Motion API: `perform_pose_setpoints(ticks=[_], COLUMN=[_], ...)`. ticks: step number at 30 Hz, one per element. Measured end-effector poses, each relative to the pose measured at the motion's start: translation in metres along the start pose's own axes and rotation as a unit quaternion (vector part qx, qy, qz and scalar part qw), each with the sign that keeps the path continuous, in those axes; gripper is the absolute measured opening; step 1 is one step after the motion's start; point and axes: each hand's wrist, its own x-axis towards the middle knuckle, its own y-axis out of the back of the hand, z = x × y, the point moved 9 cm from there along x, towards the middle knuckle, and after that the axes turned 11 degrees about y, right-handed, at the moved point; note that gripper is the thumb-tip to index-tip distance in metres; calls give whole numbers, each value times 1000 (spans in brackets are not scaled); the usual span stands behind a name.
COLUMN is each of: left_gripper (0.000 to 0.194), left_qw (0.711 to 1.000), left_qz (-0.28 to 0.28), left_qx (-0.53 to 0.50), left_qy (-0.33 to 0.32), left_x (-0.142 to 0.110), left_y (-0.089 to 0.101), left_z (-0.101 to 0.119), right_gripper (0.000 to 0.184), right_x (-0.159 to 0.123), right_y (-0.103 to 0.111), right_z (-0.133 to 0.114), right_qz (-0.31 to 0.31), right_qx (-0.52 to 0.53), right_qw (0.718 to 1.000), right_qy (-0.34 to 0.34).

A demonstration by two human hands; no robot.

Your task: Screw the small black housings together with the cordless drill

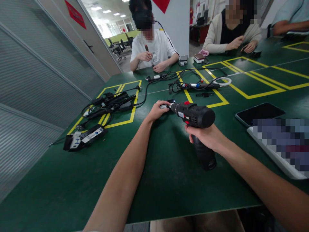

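A black cordless drill (193,114) with red accents is in my right hand (205,133), whose fingers wrap round its grip. Its chuck points forward and left, and the tip meets or nearly meets a small dark piece with a white label (165,106). My left hand (157,110) rests on the table with its fingers closed on that piece, so its full shape is hidden. Whether the bit touches a screw there is too small to tell.
Black cables and adapters (113,104) lie at left, near a labelled black strip (87,137). Corded tools (200,85) lie beyond the drill. A phone (259,113) and a white-edged device (270,154) are at right. Across the green table (169,190), a person (153,48) holds a screwdriver.
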Motion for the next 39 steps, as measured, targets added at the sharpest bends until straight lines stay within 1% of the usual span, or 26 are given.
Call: perform_pose_setpoints(ticks=[11, 17, 26, 29, 32, 35, 39], left_gripper=[33, 33, 35, 36, 37, 37, 38], left_qw=[1000, 999, 999, 999, 998, 998, 998], left_qz=[-9, -12, -12, -16, -20, -21, -22], left_qx=[-13, -19, -21, -28, -35, -41, -44], left_qy=[20, 23, 39, 39, 38, 36, 41], left_x=[2, 2, 1, 0, 0, 0, 0], left_y=[-1, -1, 0, 0, -1, 0, 0], left_z=[-4, -4, -6, -5, -5, -5, -6], right_gripper=[3, 2, 4, 3, 4, 4, 5], right_x=[1, 1, 1, 2, 2, 3, 4], right_y=[0, 1, 2, 1, 1, 1, 0], right_z=[4, 7, 3, 4, 8, 12, 10], right_qz=[-11, -8, -10, -8, -2, -1, -5], right_qx=[9, 33, 7, 26, 46, 48, 49], right_qw=[1000, 999, 1000, 999, 999, 999, 999], right_qy=[-2, 3, 8, 21, 13, 3, 17])
